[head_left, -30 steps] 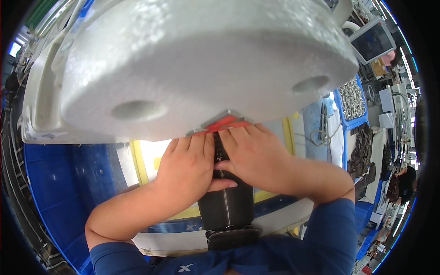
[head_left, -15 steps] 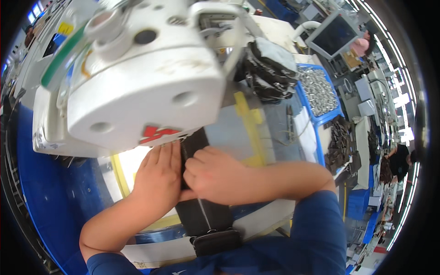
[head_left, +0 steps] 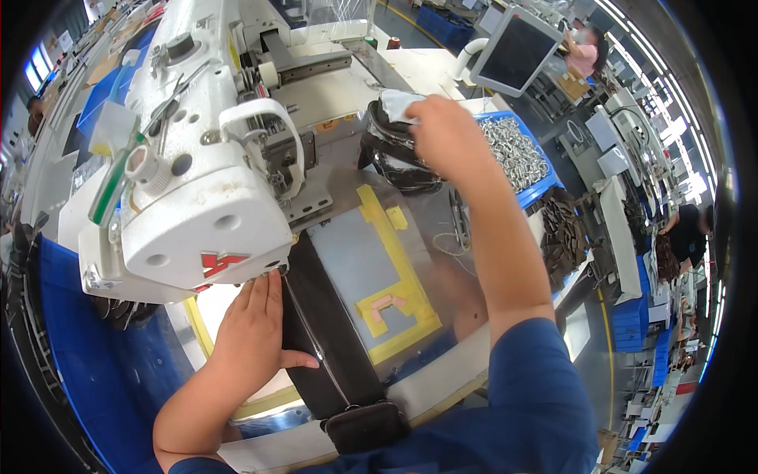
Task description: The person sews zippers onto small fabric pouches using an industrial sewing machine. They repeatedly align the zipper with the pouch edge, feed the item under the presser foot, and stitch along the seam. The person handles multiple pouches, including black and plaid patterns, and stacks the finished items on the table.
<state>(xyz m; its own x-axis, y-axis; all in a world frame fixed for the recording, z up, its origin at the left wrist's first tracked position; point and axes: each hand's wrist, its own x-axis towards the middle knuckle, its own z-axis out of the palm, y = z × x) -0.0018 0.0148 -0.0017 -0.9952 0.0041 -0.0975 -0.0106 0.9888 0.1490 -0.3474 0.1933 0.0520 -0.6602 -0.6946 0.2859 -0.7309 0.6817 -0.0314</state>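
My left hand [head_left: 257, 316] lies flat beside a sewing machine's white head [head_left: 209, 213]. Its fingers stretch forward under the head and its thumb reaches sideways onto a long black strip with a zip [head_left: 335, 340]. Next to my body, a small black zipped pouch [head_left: 367, 426] sits at the strip's near end. The strip's far end runs in beside the machine head. My right hand [head_left: 450, 142] is out at the far right, over a pile of glossy black pieces [head_left: 403, 166]. Its fingers are closed at the edge of a white sheet [head_left: 399, 104] on top of the pile.
A blue tray [head_left: 541, 189] of silvery metal hardware stands right of the pile, with dark brown pieces [head_left: 564, 229] nearer me. Yellow tape [head_left: 426, 316] frames part of the work plate. Tweezers [head_left: 458, 217] lie right of it. A monitor [head_left: 517, 51] stands behind; people work farther off.
My right hand has left the zipped strip and gone far right to the pile. My left hand stays by the strip, its thumb now spread. The view has shifted, showing more of the machine.
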